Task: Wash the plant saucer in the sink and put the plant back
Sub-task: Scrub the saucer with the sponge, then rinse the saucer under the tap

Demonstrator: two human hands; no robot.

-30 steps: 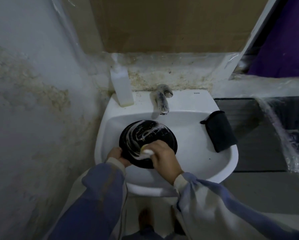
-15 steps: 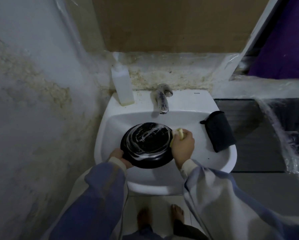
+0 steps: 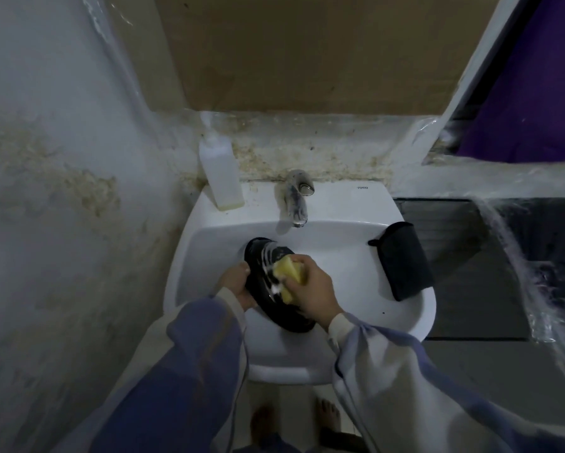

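Note:
A round black plant saucer [image 3: 268,308], streaked with white suds, is tilted up on edge over the bowl of the white sink [image 3: 349,279]. My left hand [image 3: 237,286] grips its left rim. My right hand [image 3: 314,289] holds a yellow sponge [image 3: 289,273] pressed against the saucer's face. No plant is in view.
A metal tap [image 3: 296,201] stands at the sink's back, with a white soap bottle [image 3: 220,174] at its left corner. A dark cloth [image 3: 402,259] hangs over the right rim. Stained wall closes the left side; a dark counter [image 3: 464,256] lies right.
The saucer has been tipped from nearly flat up onto its edge. My right hand with the sponge moved from the saucer's right rim back across its face.

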